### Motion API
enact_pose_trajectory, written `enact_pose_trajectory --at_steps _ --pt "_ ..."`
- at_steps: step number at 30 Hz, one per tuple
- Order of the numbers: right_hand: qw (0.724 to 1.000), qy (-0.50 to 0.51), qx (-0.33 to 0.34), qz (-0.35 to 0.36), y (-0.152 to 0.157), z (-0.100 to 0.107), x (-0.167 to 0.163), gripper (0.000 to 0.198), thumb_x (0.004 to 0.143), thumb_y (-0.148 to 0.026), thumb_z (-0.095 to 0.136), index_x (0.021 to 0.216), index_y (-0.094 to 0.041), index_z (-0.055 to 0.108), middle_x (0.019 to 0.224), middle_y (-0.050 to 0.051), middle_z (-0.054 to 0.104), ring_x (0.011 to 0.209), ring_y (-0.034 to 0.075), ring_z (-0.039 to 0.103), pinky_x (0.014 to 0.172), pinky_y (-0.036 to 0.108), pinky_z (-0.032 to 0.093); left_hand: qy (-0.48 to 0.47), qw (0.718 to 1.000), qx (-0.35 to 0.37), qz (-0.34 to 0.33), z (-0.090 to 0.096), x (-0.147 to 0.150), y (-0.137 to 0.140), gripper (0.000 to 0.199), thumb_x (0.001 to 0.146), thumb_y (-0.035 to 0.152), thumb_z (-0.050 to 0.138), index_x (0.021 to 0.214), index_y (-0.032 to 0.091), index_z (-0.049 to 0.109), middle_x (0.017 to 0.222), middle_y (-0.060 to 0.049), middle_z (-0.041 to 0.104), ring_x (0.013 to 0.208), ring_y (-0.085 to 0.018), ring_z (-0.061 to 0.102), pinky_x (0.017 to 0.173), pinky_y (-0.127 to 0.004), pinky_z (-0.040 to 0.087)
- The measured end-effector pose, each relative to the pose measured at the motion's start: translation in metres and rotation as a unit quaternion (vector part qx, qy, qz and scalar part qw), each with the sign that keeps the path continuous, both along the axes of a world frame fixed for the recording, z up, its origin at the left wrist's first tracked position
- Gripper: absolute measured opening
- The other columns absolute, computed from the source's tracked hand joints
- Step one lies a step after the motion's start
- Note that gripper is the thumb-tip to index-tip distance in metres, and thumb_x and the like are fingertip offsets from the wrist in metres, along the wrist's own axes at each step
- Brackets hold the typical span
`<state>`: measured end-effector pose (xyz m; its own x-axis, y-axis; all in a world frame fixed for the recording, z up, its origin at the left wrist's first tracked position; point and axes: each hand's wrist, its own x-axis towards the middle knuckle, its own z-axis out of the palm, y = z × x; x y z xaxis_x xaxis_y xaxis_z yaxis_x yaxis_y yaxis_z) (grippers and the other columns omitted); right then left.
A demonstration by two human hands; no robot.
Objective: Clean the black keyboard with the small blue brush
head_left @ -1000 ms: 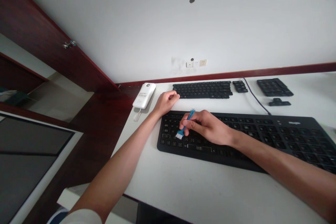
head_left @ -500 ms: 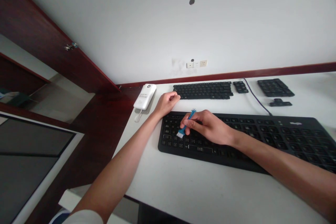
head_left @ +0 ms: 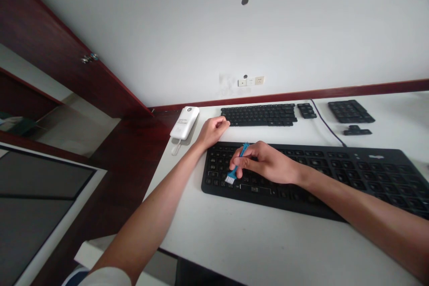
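Observation:
My right hand (head_left: 264, 161) pinches a small blue cleaning brush (head_left: 238, 163) between thumb and fingers. Its white bristles point down at the lower left part of a black keyboard base (head_left: 301, 208), whose keycaps are off and whose key sockets show. Curled fingers close my left hand (head_left: 213, 132), which rests at the top left corner of the base; whether anything is inside it I cannot see. Just behind the left hand lies a large block of black keycaps (head_left: 259, 115), set out in rows.
Beside the keycap block are a small key group (head_left: 306, 111), a number-pad block (head_left: 351, 111) and arrow keys (head_left: 357, 130). A cable (head_left: 326, 123) runs from the base to the wall. A white device (head_left: 184, 124) with a strap lies at the table's left edge.
The brush has slid slightly down toward the near edge of the keyboard base, together with my right hand's fingers. My left hand stays where it was.

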<state>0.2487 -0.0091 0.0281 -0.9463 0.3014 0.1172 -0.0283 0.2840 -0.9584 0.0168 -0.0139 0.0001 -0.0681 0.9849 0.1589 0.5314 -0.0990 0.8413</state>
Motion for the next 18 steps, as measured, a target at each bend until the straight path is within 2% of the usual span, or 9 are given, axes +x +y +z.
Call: enact_pose_trajectory --at_steps 3,6,8,12,15,18 --pt "0.999 0.003 0.015 0.029 -0.0002 -0.0003 -0.0003 0.039 0.105 -0.048 0.056 0.098 -0.018 0.08 0.085 0.005 0.08 0.083 0.019 0.074 0.082 0.031 0.055 0.01 1.0 0.005 0.002 0.0004 0.0001 -0.0004 0.036 0.092 0.042 0.054 0.067 0.02 0.04 0.065 0.004 0.035 0.062 -0.012 0.033 0.059 -0.029 0.025" --pt "0.999 0.011 -0.011 0.04 -0.0007 0.0009 -0.0005 0.042 0.105 -0.048 0.056 0.09 -0.017 0.08 0.091 0.006 0.081 0.088 0.02 0.075 0.086 0.031 0.055 0.016 1.0 0.005 0.005 0.0007 0.0005 -0.0005 0.036 0.092 0.042 0.054 0.067 0.02 0.041 0.065 0.004 0.036 0.062 -0.012 0.034 0.059 -0.029 0.025" --pt "0.999 0.017 -0.005 0.038 -0.0012 0.0022 -0.0007 0.044 0.105 -0.049 0.056 0.086 -0.017 0.08 0.096 0.008 0.081 0.091 0.02 0.075 0.087 0.032 0.056 0.018 1.0 0.006 0.005 0.0004 0.0005 -0.0003 0.036 0.092 0.042 0.054 0.067 0.02 0.041 0.065 0.004 0.036 0.062 -0.012 0.034 0.059 -0.029 0.025" --pt "0.998 0.027 0.013 0.058 -0.0019 0.0027 -0.0009 0.045 0.103 -0.051 0.059 0.082 -0.017 0.08 0.095 0.008 0.081 0.087 0.019 0.074 0.086 0.03 0.056 0.019 1.0 0.012 0.003 -0.001 -0.0001 0.0007 0.037 0.092 0.043 0.054 0.066 0.02 0.04 0.064 0.004 0.034 0.062 -0.012 0.033 0.059 -0.029 0.025" --pt "0.998 0.029 -0.031 0.043 -0.0026 0.0013 -0.0006 0.043 0.103 -0.051 0.058 0.09 -0.016 0.079 0.091 0.008 0.08 0.086 0.019 0.074 0.083 0.03 0.056 0.016 1.0 0.009 0.004 -0.0016 -0.0005 0.001 0.037 0.093 0.042 0.054 0.067 0.02 0.039 0.065 0.004 0.034 0.062 -0.012 0.033 0.059 -0.029 0.024" --pt "1.0 0.015 -0.006 0.025 -0.0038 0.0005 -0.0003 0.042 0.104 -0.051 0.058 0.099 -0.016 0.079 0.086 0.008 0.078 0.08 0.019 0.073 0.078 0.03 0.056 0.015 1.0 0.009 0.002 -0.0012 -0.0005 0.0008 0.037 0.093 0.042 0.054 0.067 0.02 0.039 0.065 0.004 0.034 0.062 -0.012 0.033 0.059 -0.029 0.024"
